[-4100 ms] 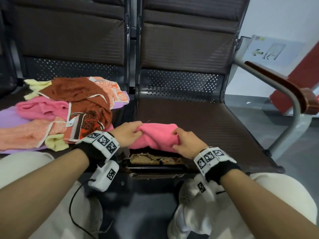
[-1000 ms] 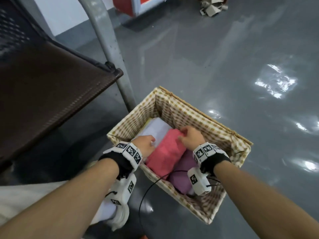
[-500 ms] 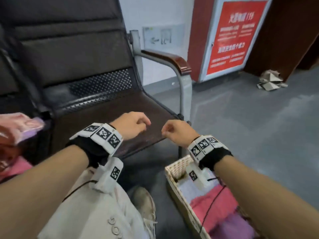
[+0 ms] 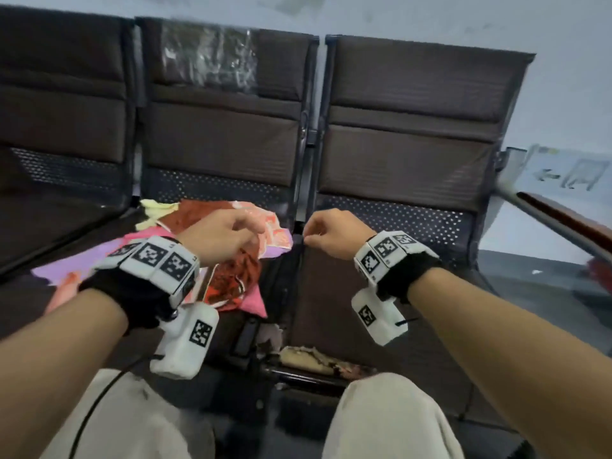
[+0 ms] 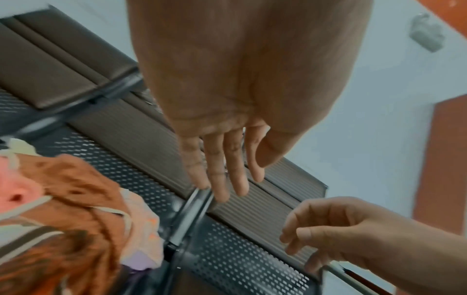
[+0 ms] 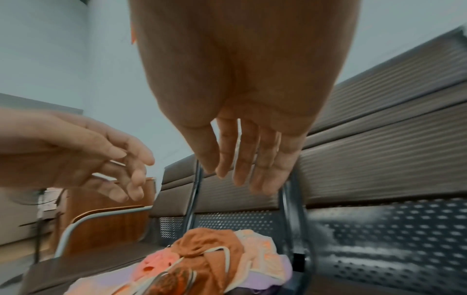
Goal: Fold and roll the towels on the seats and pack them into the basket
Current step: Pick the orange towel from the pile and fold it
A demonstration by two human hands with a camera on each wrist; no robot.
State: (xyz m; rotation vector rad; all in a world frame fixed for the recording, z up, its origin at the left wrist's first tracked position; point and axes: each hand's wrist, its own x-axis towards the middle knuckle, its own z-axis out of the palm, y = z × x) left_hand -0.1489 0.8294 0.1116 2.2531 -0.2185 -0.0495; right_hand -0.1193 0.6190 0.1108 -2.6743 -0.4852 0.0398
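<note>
Above the middle seat, the left hand hovers over the heap of towels, fingers loosely extended and holding nothing. Beside it, the right hand hangs over the neighbouring seat, relaxed and empty too. Judging by this, the step is fetching another towel; next comes pinching one free of the tangle. No basket is in view.
</note>
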